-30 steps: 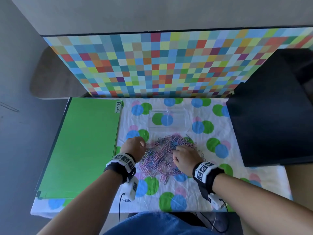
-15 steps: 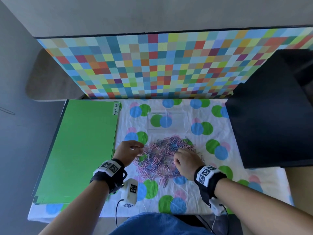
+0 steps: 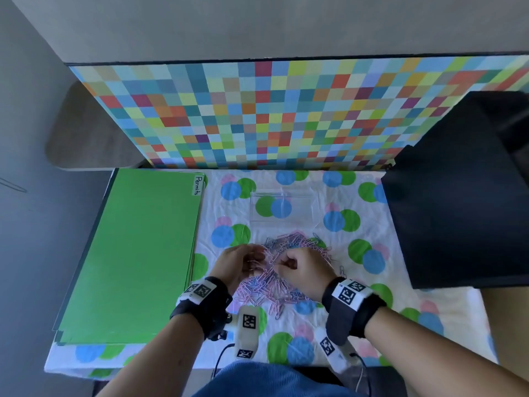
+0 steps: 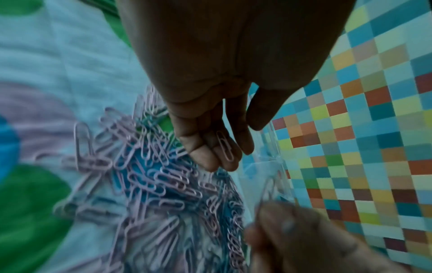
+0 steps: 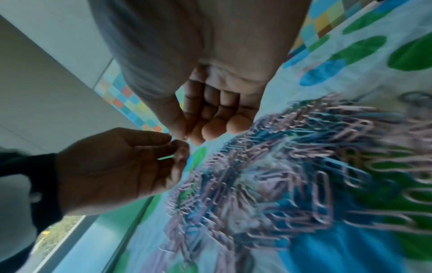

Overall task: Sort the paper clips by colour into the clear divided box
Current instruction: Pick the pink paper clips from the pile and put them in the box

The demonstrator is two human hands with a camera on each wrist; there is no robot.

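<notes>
- The left hand (image 3: 240,265) was held over the left edge of the paper clip pile (image 3: 286,267), palm turned up, fingers loosely curled; a pink paper clip (image 4: 224,146) lay against the fingers (image 4: 205,147), with no pinch visible.
- The right hand (image 3: 303,270) was over the middle of the pile, thumb and forefinger pinched together on a thin clip (image 5: 184,137); its colour could not be told.
- The fingertips of both hands were close together.
- The pile of pink and blue clips lay on the dotted cloth (image 3: 315,333), at the centre of the table.
- The clear divided box (image 3: 282,209) stood just beyond the pile's far edge; no clips showed in it.
- A green folder (image 3: 137,253) lay at the left; a black panel (image 3: 463,202) stood at the right.
</notes>
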